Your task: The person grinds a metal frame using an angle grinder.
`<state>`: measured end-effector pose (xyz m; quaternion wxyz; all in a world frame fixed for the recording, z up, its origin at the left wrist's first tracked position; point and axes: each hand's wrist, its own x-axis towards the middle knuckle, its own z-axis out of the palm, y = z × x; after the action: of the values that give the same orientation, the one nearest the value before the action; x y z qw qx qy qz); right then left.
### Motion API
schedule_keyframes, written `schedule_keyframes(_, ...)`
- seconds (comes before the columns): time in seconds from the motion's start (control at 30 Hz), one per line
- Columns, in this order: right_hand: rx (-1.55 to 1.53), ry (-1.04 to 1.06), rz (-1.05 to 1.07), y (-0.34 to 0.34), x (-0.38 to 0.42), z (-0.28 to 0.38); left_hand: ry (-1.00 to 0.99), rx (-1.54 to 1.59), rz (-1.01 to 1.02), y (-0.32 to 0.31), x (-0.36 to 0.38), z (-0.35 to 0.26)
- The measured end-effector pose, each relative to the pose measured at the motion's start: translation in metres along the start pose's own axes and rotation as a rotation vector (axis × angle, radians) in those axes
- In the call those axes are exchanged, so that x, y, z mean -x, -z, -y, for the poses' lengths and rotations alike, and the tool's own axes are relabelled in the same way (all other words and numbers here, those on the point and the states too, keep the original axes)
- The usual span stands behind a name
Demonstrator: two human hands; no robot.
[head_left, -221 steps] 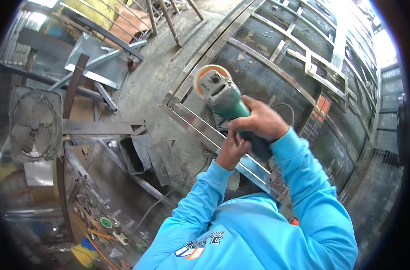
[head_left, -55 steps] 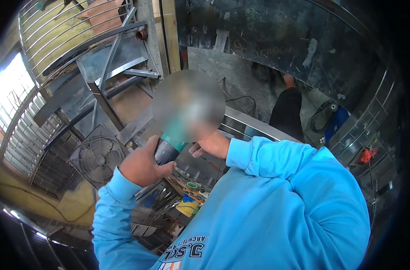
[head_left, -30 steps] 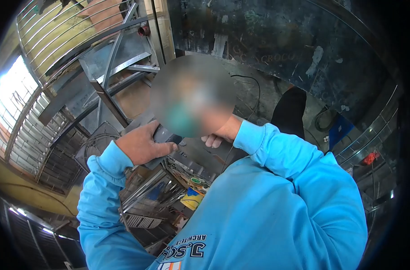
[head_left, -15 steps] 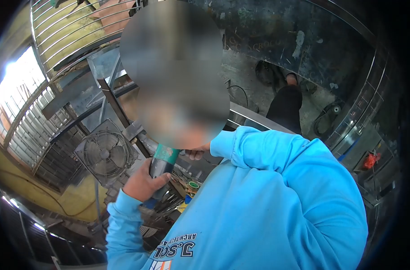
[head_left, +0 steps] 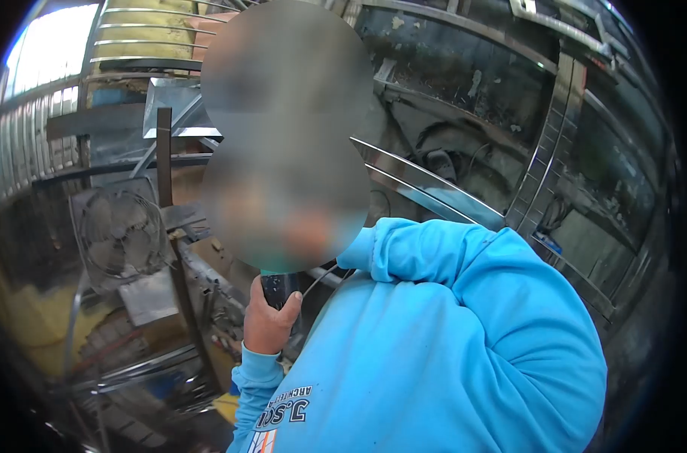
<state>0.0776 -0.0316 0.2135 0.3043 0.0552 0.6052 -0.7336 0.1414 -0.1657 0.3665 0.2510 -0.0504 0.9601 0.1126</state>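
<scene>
My left hand (head_left: 272, 321) is wrapped round the black end of a green and black power tool (head_left: 280, 287), its thumb lying across the casing. The tool's shape resembles an angle grinder body, but its far end is covered by the large blurred area. My right hand is behind that blur too; only its blue cuff (head_left: 355, 249) shows clearly, close to the tool's upper part. What those fingers do cannot be made out. A thin cable (head_left: 319, 279) runs beside the tool, near my blue sweatshirt (head_left: 434, 340).
A square-framed fan (head_left: 121, 232) stands at the left by an upright dark metal bar (head_left: 164, 155). Shiny metal rails (head_left: 434, 185) cross ahead of my right arm. A ladder-like metal frame (head_left: 543, 147) stands at the right. Metal pieces and clutter lie at lower left.
My view has turned, so the fan and bar shift left and the rails show more. My left hand, still round the tool, appears slightly lower and further right. The right fingers seen before are hidden now.
</scene>
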Motion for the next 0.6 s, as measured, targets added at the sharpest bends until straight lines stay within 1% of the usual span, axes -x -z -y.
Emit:
schedule_keyframes(0.03, -0.023, -0.002, -0.024, -0.018, 0.002, -0.001, -0.003, 0.044, -0.054, -0.003, 0.012, 0.012)
schedule_keyframes(0.1, -0.432, 0.153, -0.053, -0.059, 0.015, -0.006, -0.062, 0.243, -0.096, -0.017, 0.026, 0.05)
schedule_keyframes(0.13, -0.625, 0.222, -0.031, -0.081, 0.019, -0.005, -0.074, 0.353, -0.139, -0.023, 0.034, 0.067)
schedule_keyframes(0.17, -0.8, 0.069, -0.048, -0.1, 0.023, -0.005, -0.058, 0.373, -0.158, -0.025, 0.044, 0.07)
schedule_keyframes(0.2, -0.805, 0.136, 0.078, -0.108, 0.005, -0.029, -0.053, 0.345, -0.197, -0.034, 0.05, 0.081)
schedule_keyframes(0.23, -0.798, 0.024, 0.103, -0.113, 0.002, -0.033, -0.052, 0.434, -0.243, -0.047, 0.052, 0.097)
schedule_keyframes(0.27, -0.759, -0.008, 0.219, -0.116, 0.008, -0.028, -0.057, 0.499, -0.28, -0.059, 0.057, 0.111)
schedule_keyframes(0.3, -0.641, 0.098, 0.04, -0.134, 0.023, -0.014, -0.102, 0.556, -0.346, -0.071, 0.059, 0.124)
schedule_keyframes(0.33, -0.731, 0.115, 0.117, -0.138, 0.007, -0.03, -0.146, 0.601, -0.403, -0.081, 0.059, 0.136)
schedule_keyframes(0.37, -0.622, 0.218, 0.237, -0.15, 0.014, -0.017, -0.125, 0.634, -0.396, -0.088, 0.059, 0.146)
schedule_keyframes(0.4, -0.562, 0.193, 0.246, -0.154, 0.011, -0.016, -0.123, 0.668, -0.374, -0.095, 0.06, 0.155)
schedule_keyframes(0.43, -0.525, 0.207, 0.271, -0.154, 0.027, -0.012, -0.102, 0.683, -0.402, -0.105, 0.072, 0.146)
schedule_keyframes(0.47, -0.452, 0.219, 0.271, -0.167, 0.029, -0.001, -0.092, 0.684, -0.422, -0.102, 0.07, 0.151)
schedule_keyframes(0.53, -0.363, 0.182, 0.344, -0.185, 0.027, 0.004, -0.092, 0.72, -0.446, -0.097, 0.079, 0.169)
schedule_keyframes(0.57, -0.259, 0.202, 0.326, -0.195, 0.031, 0.006, -0.087, 0.76, -0.452, -0.101, 0.083, 0.173)
schedule_keyframes(0.6, -0.156, 0.224, 0.304, -0.205, 0.036, 0.011, -0.09, 0.812, -0.416, -0.097, 0.089, 0.18)
